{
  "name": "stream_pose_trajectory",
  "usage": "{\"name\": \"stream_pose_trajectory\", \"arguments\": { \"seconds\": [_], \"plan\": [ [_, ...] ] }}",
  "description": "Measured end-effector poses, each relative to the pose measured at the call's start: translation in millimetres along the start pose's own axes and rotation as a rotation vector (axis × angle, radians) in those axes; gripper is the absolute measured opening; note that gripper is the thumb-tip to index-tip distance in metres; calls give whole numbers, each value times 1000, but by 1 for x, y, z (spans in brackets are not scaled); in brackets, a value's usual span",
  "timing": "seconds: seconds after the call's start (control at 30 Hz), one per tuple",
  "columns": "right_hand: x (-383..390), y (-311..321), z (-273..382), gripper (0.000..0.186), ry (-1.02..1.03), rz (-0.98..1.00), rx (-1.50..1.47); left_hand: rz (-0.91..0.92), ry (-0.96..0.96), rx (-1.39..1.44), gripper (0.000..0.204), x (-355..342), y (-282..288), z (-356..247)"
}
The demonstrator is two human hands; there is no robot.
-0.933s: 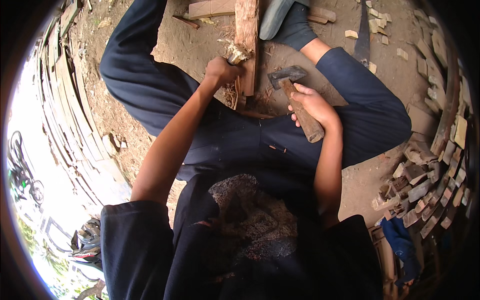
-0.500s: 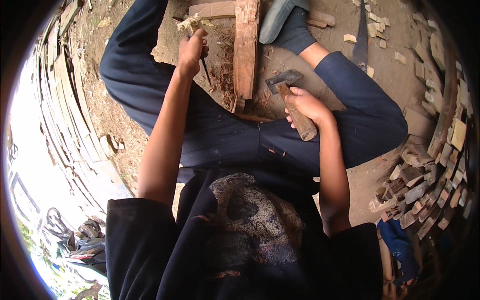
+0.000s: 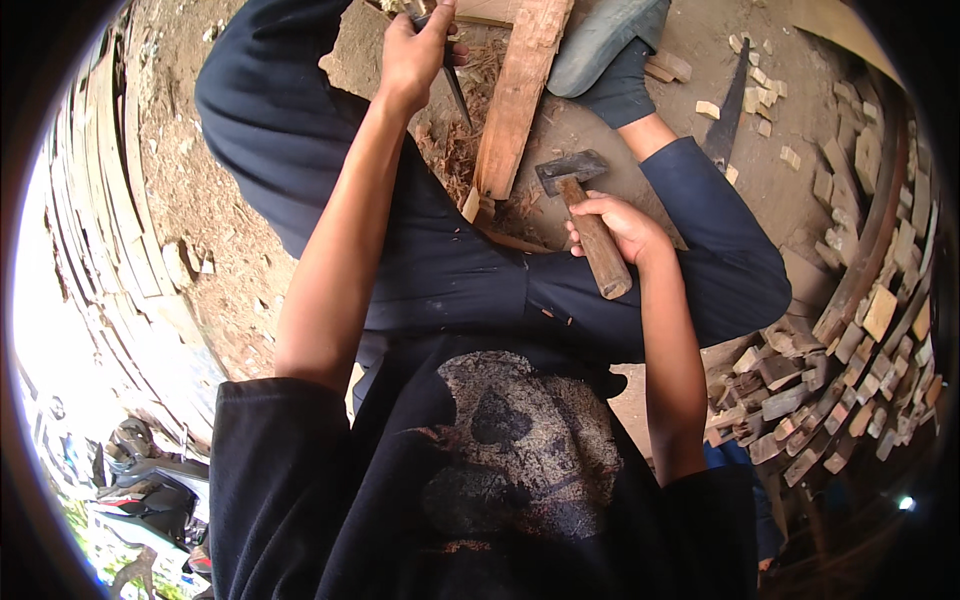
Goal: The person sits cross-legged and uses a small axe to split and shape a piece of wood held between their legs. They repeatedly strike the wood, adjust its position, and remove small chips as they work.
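Observation:
My left hand [image 3: 410, 65] is wrapped round a chisel [image 3: 455, 96] with a frayed, pale top and a dark metal blade pointing down toward the reddish shavings [image 3: 445, 150], left of a rough wooden plank [image 3: 517, 115] between my legs. My right hand [image 3: 627, 225] grips a hammer [image 3: 602, 255] by its worn wooden handle over my right thigh. Its dark metal head lies toward the plank's lower end, apart from it. My left hand's grip partly hides the chisel, whose top is cut off by the upper edge.
A dark saw [image 3: 728, 115] lies on the dirt among small wood blocks [image 3: 762, 97], right of my sandalled foot [image 3: 595, 50]. Piled offcuts [image 3: 820, 400] line the right, long boards [image 3: 105, 200] the left. A motorbike [image 3: 150, 490] stands at lower left; someone's blue clothing [image 3: 725, 460] shows at lower right.
My left hand has moved up and away from the plank with the chisel, first leftward, then slightly right. The whole view has shifted a little. My right hand still holds the hammer.

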State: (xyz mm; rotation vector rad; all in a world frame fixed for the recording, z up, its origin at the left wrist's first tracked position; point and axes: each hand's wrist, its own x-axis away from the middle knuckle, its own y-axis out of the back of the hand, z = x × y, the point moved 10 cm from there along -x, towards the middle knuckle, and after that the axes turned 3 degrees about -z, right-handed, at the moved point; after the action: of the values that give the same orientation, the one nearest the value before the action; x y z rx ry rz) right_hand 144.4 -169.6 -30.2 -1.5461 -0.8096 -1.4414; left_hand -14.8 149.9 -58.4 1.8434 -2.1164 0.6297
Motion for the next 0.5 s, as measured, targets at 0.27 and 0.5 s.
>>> {"name": "stream_pose_trajectory", "arguments": {
  "seconds": [0.27, 0.5],
  "plan": [
    [-11, -5, 2, 14, -27, -80, 62, 114, 80, 216, 11, 2, -20, 13],
    [-7, -4, 5, 19, -3, -131, 226, -1, -217, -346, 41, -8, -44, -15]
  ]
}}
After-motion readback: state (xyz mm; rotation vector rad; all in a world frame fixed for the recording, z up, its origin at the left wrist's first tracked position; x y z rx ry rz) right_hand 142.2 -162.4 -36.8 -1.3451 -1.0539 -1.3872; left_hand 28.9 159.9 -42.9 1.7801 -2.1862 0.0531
